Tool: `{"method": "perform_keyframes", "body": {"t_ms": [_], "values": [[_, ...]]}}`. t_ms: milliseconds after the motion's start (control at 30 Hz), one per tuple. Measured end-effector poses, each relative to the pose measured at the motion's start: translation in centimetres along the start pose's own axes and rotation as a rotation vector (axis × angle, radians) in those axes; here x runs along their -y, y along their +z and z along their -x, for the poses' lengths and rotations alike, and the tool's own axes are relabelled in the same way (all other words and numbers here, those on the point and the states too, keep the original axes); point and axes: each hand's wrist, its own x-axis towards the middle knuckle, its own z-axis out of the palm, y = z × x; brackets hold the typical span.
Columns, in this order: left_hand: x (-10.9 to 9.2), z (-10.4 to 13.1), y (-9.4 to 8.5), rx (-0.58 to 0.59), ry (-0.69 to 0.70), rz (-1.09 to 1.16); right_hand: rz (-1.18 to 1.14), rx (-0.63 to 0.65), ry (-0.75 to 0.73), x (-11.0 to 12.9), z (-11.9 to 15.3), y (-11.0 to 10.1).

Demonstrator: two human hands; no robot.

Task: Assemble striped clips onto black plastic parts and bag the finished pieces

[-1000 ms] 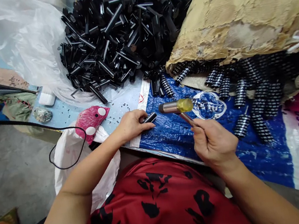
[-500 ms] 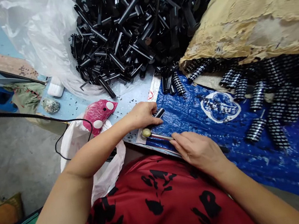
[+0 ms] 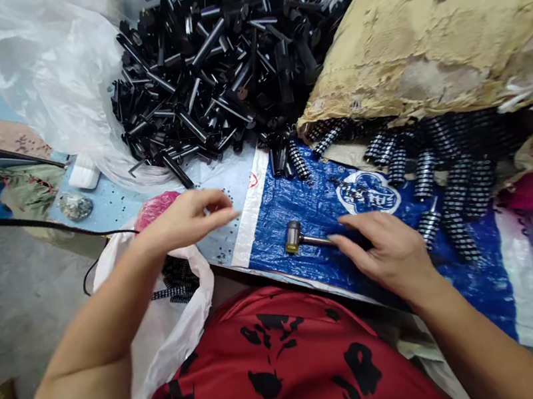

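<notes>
My left hand (image 3: 193, 218) is over the pale blue tabletop, fingers apart, with no object visible in it. Below it a white plastic bag (image 3: 202, 284) hangs at the table edge, with black-and-silver patterned cylinders (image 3: 176, 282) inside. A small hammer (image 3: 293, 237) with a yellowish face lies on the blue printed sack sheet (image 3: 270, 219). My right hand (image 3: 389, 251) is at the end of its handle, fingers spread, thumb beside the handle tip; whether it touches I cannot tell.
A heap of black tube-like parts (image 3: 210, 67) sits at the back. More patterned cylinders (image 3: 451, 184) spill from a worn yellow sack (image 3: 422, 33) on the right. A pink bundle (image 3: 154, 208) lies near the left hand. A black cable (image 3: 38, 224) crosses at left.
My left hand has moved left from the sheet, and the short black tube it held is out of sight. My right hand has opened from the hammer and moved right; the hammer's head has turned.
</notes>
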Motion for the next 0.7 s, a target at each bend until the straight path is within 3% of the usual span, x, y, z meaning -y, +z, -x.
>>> {"method": "perform_keyframes", "body": {"t_ms": [67,133,233,333,433,500,600,700], "values": [[-1.4,-4.7,3.0,-0.346,-0.029,-0.163,-0.021,-0.051,0.081,0.3,-3.5,1.1],[-2.4,-9.3,5.6,-0.509,-0.099,-0.305,-0.005,-0.048,0.2,0.6,-7.6,2.7],[-3.0,-13.4,7.9,-0.482,-0.185,-0.406,0.056,0.126,0.352,0.7,-12.6,4.6],[-2.5,-14.1,8.1,-0.431,-0.183,-0.413,0.168,0.3,0.382,0.4,-14.6,4.9],[-1.4,-13.3,7.1,-0.355,-0.173,-0.353,0.196,0.335,0.37,-0.7,-13.0,3.8],[-0.8,-12.7,6.4,-0.291,-0.183,-0.3,0.059,0.281,0.392,-1.7,-10.6,2.7],[-0.7,-12.3,6.2,-0.316,-0.182,-0.287,-0.442,0.115,0.498,-2.3,-6.8,1.5],[-1.6,-12.7,7.2,-0.378,-0.138,-0.373,-1.011,0.008,0.66,-1.0,-4.6,1.2]]}}
